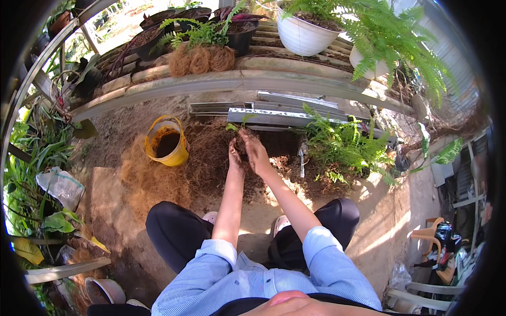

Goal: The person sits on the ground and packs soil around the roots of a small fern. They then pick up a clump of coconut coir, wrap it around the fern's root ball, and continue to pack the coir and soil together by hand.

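Both of my hands are cupped around a clump of dark soil and fibre (241, 148) with a small green seedling (246, 118) standing out of its top. My left hand (236, 155) is on the clump's left side, my right hand (255, 152) presses from the right; both are soiled. Beneath them lies loose dark potting soil (282, 162). Brown coconut fibre (158, 189) spreads to the left, and a yellow bucket (176, 156) with dark contents stands on it. On the soil to the right lies a small metal hand tool (302, 162).
A fern (344, 146) grows low at the right, beside metal profiles (272, 115). Ahead, a slatted bench (269, 63) holds black pots, a white pot (304, 33) and fibre-wrapped ferns. At left lie a clear plastic bag (61, 187) and leafy plants; a plastic chair (431, 235) stands far right.
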Motion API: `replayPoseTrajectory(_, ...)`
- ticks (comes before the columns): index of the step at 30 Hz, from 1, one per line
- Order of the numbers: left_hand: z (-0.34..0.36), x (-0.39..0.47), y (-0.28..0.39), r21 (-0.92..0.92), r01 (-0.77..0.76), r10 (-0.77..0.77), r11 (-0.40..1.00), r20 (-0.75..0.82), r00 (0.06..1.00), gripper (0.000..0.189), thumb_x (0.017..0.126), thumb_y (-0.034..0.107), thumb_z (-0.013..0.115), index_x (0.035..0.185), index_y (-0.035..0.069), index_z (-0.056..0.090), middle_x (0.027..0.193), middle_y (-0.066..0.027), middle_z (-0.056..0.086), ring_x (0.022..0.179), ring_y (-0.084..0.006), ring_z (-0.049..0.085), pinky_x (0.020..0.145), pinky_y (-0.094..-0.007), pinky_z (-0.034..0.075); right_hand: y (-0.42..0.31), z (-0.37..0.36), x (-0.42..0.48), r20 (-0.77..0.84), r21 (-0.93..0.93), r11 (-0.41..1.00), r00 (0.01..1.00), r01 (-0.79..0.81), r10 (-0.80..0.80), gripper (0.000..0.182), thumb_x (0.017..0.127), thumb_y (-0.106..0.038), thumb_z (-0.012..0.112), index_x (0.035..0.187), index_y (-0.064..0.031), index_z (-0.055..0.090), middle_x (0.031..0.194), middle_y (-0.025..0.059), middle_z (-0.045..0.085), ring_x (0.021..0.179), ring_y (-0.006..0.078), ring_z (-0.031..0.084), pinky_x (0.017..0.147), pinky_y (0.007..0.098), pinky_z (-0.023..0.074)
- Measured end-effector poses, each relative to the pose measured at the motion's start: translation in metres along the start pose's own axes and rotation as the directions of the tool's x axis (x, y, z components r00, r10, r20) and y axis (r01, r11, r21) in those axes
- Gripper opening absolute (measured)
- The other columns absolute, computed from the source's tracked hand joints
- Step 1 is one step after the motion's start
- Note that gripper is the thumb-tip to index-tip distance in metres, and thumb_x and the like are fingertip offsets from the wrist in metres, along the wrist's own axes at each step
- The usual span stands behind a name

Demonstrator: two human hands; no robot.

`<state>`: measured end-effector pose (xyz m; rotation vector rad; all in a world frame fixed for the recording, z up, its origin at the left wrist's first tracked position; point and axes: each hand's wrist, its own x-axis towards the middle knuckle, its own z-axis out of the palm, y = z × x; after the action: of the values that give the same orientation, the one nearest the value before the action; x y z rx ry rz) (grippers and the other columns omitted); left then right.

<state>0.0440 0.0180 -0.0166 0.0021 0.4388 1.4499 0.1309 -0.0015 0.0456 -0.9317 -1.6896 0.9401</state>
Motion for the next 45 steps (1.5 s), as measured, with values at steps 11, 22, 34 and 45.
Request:
replayPoseTrajectory(11,0.015,0.002,0.003,-0.092,-0.027,0.039,0.995,0.123,0.992,0.033,0.089,0.021,0.037,0.106,-0.001,0.054,0.103,-0.0142,0.059,0.090,-0.0260,0.060,0.081,-0.0374,0.051,0.027,-0.002,0.004,-0.090,0.285,0.936,0.967,-0.205,0.239,0.060,0.093,-0.047,0.033,0.123,0.0029,0.047,0.129,0.0117,0.046,0.120,0.0168,0.039,0.102,0.0306,0.0268)
replayPoseTrajectory(22,-0.015,0.002,0.002,0.014,-0.045,0.043,0.999,0.138,0.989,0.033,0.091,0.032,0.037,0.103,0.007,0.054,0.100,-0.0064,0.059,0.090,-0.0199,0.057,0.081,-0.0335,0.047,-0.011,-0.004,0.003,0.139,-0.620,0.736,0.961,0.271,-0.237,0.033,0.073,-0.014,0.059,0.105,-0.0103,0.060,0.110,0.0076,0.054,0.107,0.0273,0.047,0.090,0.0428,0.0356)
replayPoseTrajectory(34,-0.011,-0.007,0.005,0.039,0.003,-0.004,0.999,0.020,1.000,0.039,0.091,0.037,0.034,0.112,0.010,0.053,0.112,-0.0062,0.056,0.099,-0.0199,0.056,0.081,-0.0366,0.048,0.001,-0.008,0.010,-0.171,-0.250,0.964,0.976,0.090,-0.136,0.020,0.083,-0.010,0.052,0.100,-0.0023,0.060,0.100,0.0139,0.059,0.094,0.0299,0.054,0.085,0.0370,0.0411)
replayPoseTrajectory(45,-0.009,-0.027,0.002,0.163,-0.030,0.020,0.986,0.057,0.998,0.035,0.092,0.035,0.035,0.111,0.012,0.054,0.106,-0.0041,0.058,0.099,-0.0186,0.055,0.081,-0.0337,0.047,-0.009,-0.010,0.004,0.076,-0.645,0.734,0.974,0.213,-0.216,0.019,0.079,-0.019,0.058,0.091,-0.0047,0.063,0.095,0.0129,0.056,0.088,0.0315,0.054,0.075,0.0406,0.0410)
